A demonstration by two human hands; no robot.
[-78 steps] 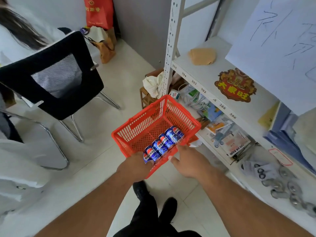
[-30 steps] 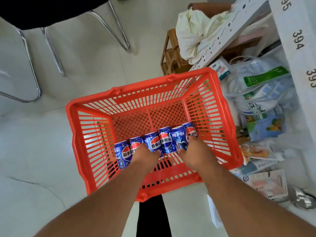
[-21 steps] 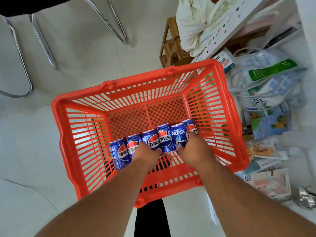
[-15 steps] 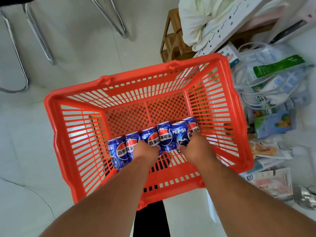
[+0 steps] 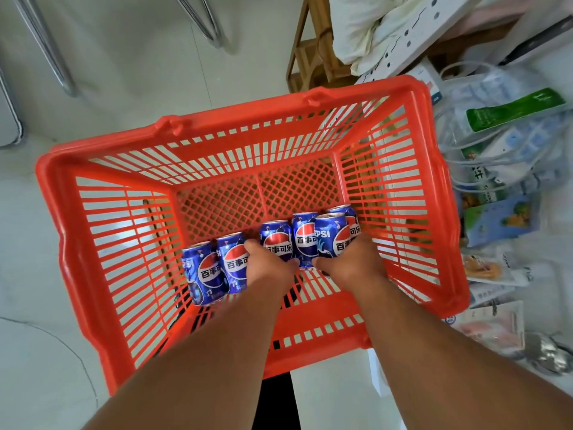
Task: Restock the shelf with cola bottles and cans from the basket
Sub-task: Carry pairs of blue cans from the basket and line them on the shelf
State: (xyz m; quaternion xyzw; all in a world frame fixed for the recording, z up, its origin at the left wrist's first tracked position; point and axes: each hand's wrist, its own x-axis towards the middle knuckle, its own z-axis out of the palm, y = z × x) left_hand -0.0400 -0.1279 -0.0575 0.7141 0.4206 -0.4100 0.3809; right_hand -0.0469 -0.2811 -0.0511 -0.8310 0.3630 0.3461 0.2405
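An orange plastic basket (image 5: pixel 102 243) stands on the floor below me. Several blue cola cans (image 5: pixel 204 271) stand in a row along its near side. My left hand (image 5: pixel 266 265) is inside the basket, fingers wrapped around a can (image 5: pixel 277 240) in the middle of the row. My right hand (image 5: pixel 353 262) grips another can (image 5: pixel 330 237), which sits raised slightly above its neighbours at the right end. The lower part of both held cans is hidden by my fingers. No bottles are visible.
The white shelf post (image 5: pixel 403 41) and a low shelf with packets and bags (image 5: pixel 511 144) lie to the right of the basket. A wooden stool (image 5: pixel 307 57) with pale cloth is behind it. Chrome chair legs (image 5: pixel 46 48) stand at the upper left on the pale floor.
The view has closed in on the basket. Both hands went from the rim down onto the cans, and the right-hand can has risen a little out of the row.
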